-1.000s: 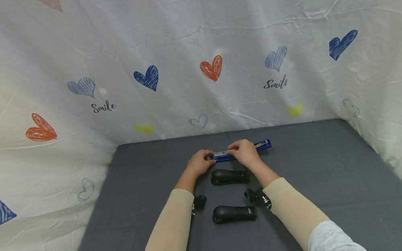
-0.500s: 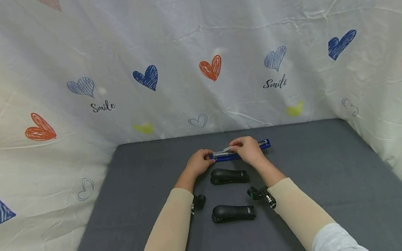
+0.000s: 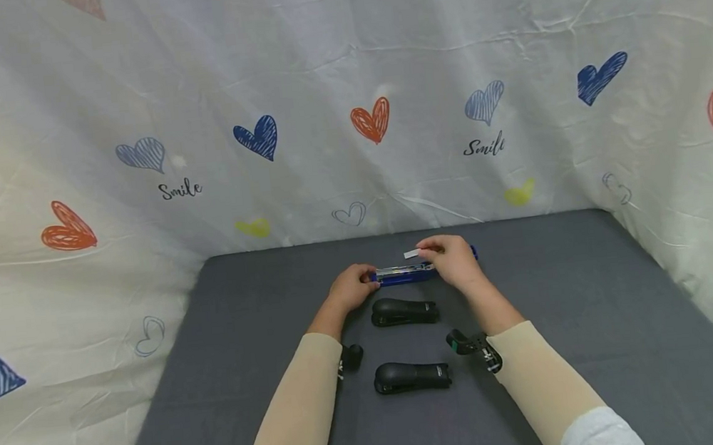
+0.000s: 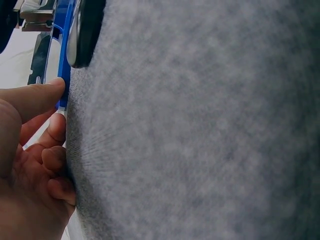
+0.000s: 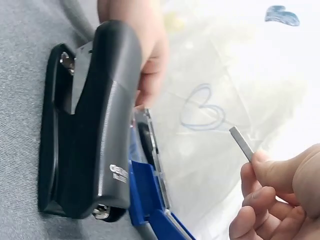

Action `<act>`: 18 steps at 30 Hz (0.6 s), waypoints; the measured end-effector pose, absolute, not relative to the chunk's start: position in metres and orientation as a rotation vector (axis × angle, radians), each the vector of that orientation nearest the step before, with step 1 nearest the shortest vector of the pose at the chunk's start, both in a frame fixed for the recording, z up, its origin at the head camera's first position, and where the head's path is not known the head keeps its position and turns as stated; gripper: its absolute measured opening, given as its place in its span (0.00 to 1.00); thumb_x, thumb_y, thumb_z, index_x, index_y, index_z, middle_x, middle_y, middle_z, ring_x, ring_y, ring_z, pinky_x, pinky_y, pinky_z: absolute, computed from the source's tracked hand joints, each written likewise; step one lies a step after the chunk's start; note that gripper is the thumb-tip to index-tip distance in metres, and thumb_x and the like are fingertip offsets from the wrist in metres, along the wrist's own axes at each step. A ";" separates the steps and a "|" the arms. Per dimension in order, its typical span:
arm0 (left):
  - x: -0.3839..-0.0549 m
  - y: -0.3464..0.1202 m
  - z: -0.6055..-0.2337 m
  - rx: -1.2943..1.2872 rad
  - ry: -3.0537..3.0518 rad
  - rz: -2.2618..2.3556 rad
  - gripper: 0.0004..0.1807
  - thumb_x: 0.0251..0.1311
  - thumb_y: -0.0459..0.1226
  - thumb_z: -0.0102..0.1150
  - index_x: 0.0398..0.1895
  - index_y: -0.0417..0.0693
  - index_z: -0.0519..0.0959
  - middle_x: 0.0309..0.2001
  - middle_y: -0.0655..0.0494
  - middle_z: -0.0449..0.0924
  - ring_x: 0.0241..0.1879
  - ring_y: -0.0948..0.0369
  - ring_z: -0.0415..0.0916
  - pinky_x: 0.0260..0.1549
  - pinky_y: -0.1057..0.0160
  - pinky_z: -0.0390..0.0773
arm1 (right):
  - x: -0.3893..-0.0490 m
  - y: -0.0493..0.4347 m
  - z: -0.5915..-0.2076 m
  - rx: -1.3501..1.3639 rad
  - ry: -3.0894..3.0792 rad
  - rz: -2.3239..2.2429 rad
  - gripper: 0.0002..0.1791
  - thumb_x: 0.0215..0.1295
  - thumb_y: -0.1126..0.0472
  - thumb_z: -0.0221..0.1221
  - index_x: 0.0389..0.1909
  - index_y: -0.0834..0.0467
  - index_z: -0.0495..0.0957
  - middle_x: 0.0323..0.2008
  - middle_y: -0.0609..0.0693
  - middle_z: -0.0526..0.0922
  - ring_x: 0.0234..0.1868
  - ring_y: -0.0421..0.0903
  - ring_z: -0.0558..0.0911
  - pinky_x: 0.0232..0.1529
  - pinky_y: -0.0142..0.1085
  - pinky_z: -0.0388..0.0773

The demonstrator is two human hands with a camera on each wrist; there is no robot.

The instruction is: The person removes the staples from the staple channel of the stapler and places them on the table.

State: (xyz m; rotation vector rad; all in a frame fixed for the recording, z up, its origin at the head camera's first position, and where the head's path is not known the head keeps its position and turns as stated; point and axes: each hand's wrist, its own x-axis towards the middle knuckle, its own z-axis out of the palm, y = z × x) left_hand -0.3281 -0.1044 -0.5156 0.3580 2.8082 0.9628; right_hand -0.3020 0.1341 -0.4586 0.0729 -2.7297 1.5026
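A blue stapler (image 3: 401,279) lies opened out flat near the back of the table, its metal magazine facing up. Thumb and fingers of my left hand (image 3: 348,289) grip its left end, as the left wrist view also shows with the blue edge (image 4: 64,75). Just above the stapler, my right hand (image 3: 453,260) pinches a short strip of staples (image 5: 242,143) between thumb and forefinger. That strip points leftward, apart from the magazine. Part of the stapler's right half is hidden behind the right hand.
Two black staplers, one nearer the blue one (image 3: 404,311) and one closer to me (image 3: 412,376), lie between my forearms on the grey tabletop (image 3: 268,374). A white curtain (image 3: 302,192) printed with hearts hangs behind the table.
My right hand has lifted the staple strip up from the blue stapler's magazine and moved a little right and back. The left hand has stayed on the stapler's end.
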 end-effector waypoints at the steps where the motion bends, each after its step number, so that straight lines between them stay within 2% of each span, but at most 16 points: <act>1: -0.328 -0.104 -0.516 0.359 2.810 0.959 0.20 0.71 0.40 0.63 0.64 0.47 0.80 0.39 0.54 0.74 0.38 0.57 0.70 0.41 0.55 0.71 | -0.301 0.136 -0.458 0.070 -2.724 1.507 0.15 0.76 0.59 0.60 0.56 0.62 0.84 0.51 0.58 0.85 0.51 0.55 0.82 0.47 0.49 0.77; 3: -0.329 -0.105 -0.516 0.357 2.810 0.962 0.20 0.71 0.40 0.63 0.64 0.47 0.80 0.39 0.54 0.74 0.38 0.57 0.70 0.41 0.55 0.70 | -0.300 0.139 -0.457 0.063 -2.711 1.523 0.15 0.77 0.59 0.59 0.56 0.63 0.84 0.51 0.58 0.85 0.49 0.56 0.82 0.44 0.47 0.78; 7: -0.329 -0.105 -0.517 0.360 2.813 0.956 0.20 0.71 0.40 0.63 0.64 0.47 0.81 0.39 0.54 0.74 0.38 0.57 0.70 0.41 0.55 0.71 | -0.297 0.146 -0.455 0.014 -2.679 1.571 0.14 0.77 0.60 0.59 0.55 0.62 0.84 0.48 0.58 0.85 0.37 0.54 0.79 0.35 0.42 0.76; 10: -0.329 -0.105 -0.517 0.361 2.810 0.957 0.20 0.71 0.40 0.63 0.64 0.47 0.81 0.39 0.54 0.75 0.38 0.57 0.71 0.41 0.55 0.71 | -0.295 0.154 -0.455 -0.020 -2.660 1.605 0.14 0.77 0.59 0.59 0.55 0.62 0.84 0.47 0.61 0.85 0.29 0.49 0.75 0.32 0.40 0.75; 18: -0.331 -0.105 -0.518 0.343 2.801 0.963 0.20 0.71 0.41 0.63 0.64 0.47 0.81 0.39 0.55 0.75 0.36 0.58 0.70 0.39 0.56 0.71 | -0.293 0.177 -0.454 -0.051 -2.637 1.588 0.14 0.78 0.59 0.57 0.56 0.62 0.83 0.47 0.65 0.83 0.28 0.46 0.74 0.34 0.42 0.77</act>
